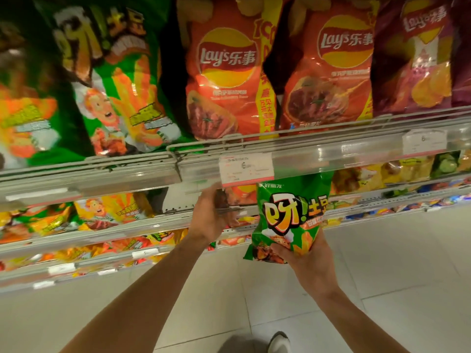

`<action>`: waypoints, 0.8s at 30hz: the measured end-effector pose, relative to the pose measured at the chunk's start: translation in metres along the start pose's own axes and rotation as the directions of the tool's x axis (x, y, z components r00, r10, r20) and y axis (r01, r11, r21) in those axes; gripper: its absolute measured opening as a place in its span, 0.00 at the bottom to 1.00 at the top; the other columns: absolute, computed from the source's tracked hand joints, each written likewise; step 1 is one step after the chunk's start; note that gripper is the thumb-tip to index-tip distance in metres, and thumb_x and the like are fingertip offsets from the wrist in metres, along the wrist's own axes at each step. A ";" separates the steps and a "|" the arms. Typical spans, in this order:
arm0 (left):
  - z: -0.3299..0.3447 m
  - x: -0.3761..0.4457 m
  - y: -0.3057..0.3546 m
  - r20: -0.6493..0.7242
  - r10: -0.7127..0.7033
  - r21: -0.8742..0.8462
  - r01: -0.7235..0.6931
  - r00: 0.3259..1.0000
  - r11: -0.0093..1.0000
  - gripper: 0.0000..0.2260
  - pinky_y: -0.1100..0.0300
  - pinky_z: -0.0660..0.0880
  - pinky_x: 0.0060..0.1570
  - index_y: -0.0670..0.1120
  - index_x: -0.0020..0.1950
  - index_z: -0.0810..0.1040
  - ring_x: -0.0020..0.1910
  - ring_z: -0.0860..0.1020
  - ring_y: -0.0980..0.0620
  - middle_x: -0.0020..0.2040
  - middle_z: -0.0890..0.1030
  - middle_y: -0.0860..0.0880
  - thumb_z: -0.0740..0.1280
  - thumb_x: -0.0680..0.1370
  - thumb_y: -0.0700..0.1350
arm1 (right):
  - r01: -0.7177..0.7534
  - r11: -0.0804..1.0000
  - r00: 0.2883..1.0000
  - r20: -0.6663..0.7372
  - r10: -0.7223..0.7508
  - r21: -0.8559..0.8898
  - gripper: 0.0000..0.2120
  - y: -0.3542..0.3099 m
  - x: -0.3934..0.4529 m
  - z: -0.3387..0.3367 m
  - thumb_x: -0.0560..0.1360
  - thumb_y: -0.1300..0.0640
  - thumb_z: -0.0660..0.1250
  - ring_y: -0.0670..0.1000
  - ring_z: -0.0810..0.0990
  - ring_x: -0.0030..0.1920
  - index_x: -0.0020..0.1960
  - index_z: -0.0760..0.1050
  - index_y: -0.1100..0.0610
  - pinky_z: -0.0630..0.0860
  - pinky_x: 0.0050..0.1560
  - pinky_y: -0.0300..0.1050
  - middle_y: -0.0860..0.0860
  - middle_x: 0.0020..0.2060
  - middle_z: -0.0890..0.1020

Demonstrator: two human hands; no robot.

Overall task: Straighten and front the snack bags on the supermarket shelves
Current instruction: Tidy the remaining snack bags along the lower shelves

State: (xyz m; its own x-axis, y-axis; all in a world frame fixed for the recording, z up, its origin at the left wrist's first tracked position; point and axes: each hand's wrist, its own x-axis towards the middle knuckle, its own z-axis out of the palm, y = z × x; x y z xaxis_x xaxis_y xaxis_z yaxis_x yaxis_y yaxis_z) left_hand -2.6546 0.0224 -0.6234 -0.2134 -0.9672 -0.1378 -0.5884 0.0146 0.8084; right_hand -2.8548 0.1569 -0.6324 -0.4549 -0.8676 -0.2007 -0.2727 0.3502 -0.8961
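The right hand (309,261) held a small green snack bag (290,220) upright by its bottom edge, fingers curled under it in a firm grip, the bag's top rising to the price tag (246,169) on the shelf rail (331,155) above; just left of that grip, the left hand (211,215) reached into the lower shelf, fingers loosely bent against an orange bag (242,193); whether it actually gripped that bag I could not tell; above the rail stood 2 orange Lay's bags (224,80), with large green bags (114,98) further left.
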 end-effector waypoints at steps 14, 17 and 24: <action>-0.125 -0.093 -0.128 -0.056 0.061 0.710 -0.003 0.997 0.704 0.30 0.44 0.61 0.73 0.45 0.77 0.63 0.71 0.63 0.38 0.70 0.66 0.39 0.67 0.77 0.51 | 0.011 0.997 0.987 0.161 -0.023 0.074 0.34 -0.070 -0.044 0.155 0.65 0.63 0.82 0.48 0.85 0.55 0.66 0.72 0.52 0.81 0.58 0.53 0.46 0.53 0.86; -0.124 -0.092 -0.134 0.011 0.027 0.737 -0.026 1.000 0.675 0.34 0.45 0.50 0.77 0.47 0.80 0.55 0.77 0.55 0.38 0.76 0.60 0.40 0.65 0.79 0.54 | 0.063 0.995 0.987 0.154 -0.051 -0.076 0.34 -0.096 -0.020 0.174 0.63 0.51 0.84 0.45 0.83 0.55 0.65 0.73 0.49 0.80 0.58 0.52 0.43 0.54 0.85; -0.114 -0.092 -0.141 0.005 -0.072 0.744 0.044 0.997 0.666 0.36 0.47 0.48 0.78 0.48 0.80 0.43 0.78 0.48 0.40 0.80 0.48 0.44 0.59 0.80 0.57 | 0.065 0.988 0.997 0.056 -0.058 -0.138 0.21 -0.116 0.045 0.206 0.66 0.46 0.82 0.54 0.83 0.48 0.47 0.80 0.60 0.79 0.52 0.46 0.51 0.43 0.85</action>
State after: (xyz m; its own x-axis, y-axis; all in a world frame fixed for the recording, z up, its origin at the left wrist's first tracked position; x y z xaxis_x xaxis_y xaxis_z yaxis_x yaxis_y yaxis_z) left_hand -2.4627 0.0800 -0.6596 -0.1748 -0.9644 -0.1985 -0.9820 0.1561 0.1066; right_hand -2.6691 0.0041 -0.6190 -0.3903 -0.9049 -0.1699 -0.4159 0.3379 -0.8443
